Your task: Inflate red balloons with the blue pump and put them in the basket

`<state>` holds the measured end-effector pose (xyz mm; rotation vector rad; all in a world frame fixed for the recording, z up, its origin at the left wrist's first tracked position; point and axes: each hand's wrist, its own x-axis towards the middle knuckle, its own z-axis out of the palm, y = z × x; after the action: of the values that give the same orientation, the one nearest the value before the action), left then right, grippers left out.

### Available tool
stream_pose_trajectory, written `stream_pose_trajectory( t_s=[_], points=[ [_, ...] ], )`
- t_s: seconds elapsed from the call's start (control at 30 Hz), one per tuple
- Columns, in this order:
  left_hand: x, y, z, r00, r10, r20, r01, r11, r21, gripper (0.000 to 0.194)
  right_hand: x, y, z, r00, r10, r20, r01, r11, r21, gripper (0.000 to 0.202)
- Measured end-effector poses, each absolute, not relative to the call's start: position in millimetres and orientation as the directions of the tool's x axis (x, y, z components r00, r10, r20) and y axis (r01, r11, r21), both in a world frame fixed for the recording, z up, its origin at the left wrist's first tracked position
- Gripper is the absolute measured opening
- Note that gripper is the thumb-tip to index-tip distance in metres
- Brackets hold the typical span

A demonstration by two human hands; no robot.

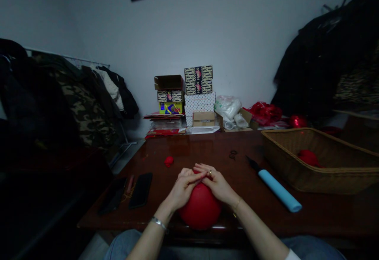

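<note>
A round, inflated red balloon (pixel 200 208) rests at the table's front edge between my two hands. My left hand (pixel 187 185) lies on its upper left side, fingers closed together near the top. From the right, my right hand (pixel 214 183) grips the top of the balloon, its fingers meeting those of the left. The balloon's neck is hidden beneath the fingers. A small crumpled red piece (pixel 168 161) lies beyond my left hand. Over to the right is a hand pump (pixel 280 191) with a light blue barrel and a dark nozzle.
Dark scissors (pixel 233 155) lie farther back. At the right stands a wicker basket (pixel 334 181) with something red inside. Two dark phones (pixel 141 190) (pixel 113 195) and a pinkish stick (pixel 129 184) lie left. Stacked boxes (pixel 199 106) stand against the wall; clothes (pixel 79 106) hang at left.
</note>
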<state>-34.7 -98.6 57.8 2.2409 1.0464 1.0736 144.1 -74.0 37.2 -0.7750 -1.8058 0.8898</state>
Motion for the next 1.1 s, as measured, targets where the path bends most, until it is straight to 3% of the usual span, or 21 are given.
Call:
stream_pose_trajectory(
  t_s=[0.2,0.43,0.73,0.87,1.0,1.1],
  points=[
    [-32.7,-102.0,63.9,0.477,0.773,0.418,0.437,-0.621,0.651,0.036,144.7,-73.0,42.4,-0.360,0.804,0.473,0.089,0.534,-0.841,0.027],
    [-38.7,-99.5,64.9,0.425,0.789,0.445,0.423,-0.607,0.672,0.031,154.5,-79.7,41.6,-0.310,0.828,0.467,0.082,0.512,-0.855,0.016],
    [-29.6,-88.9,44.9,0.053,0.873,0.484,0.385,-0.465,0.797,0.022,154.8,-101.1,54.6,-0.422,0.763,0.490,0.120,0.583,-0.804,0.018],
    [-19.6,-93.8,44.8,0.042,0.854,0.519,0.469,-0.475,0.744,0.022,140.6,-99.9,46.0,-0.188,0.770,0.609,0.208,0.638,-0.742,0.025],
    [-14.4,-98.5,46.2,0.044,0.838,0.543,0.542,-0.477,0.692,0.020,128.3,-95.4,35.4,0.046,0.671,0.740,0.405,0.664,-0.628,0.029],
    [-12.1,-100.6,46.3,0.047,0.832,0.553,0.566,-0.479,0.671,0.020,122.4,-93.3,31.4,0.154,0.622,0.768,0.472,0.636,-0.610,0.027]
  ],
)
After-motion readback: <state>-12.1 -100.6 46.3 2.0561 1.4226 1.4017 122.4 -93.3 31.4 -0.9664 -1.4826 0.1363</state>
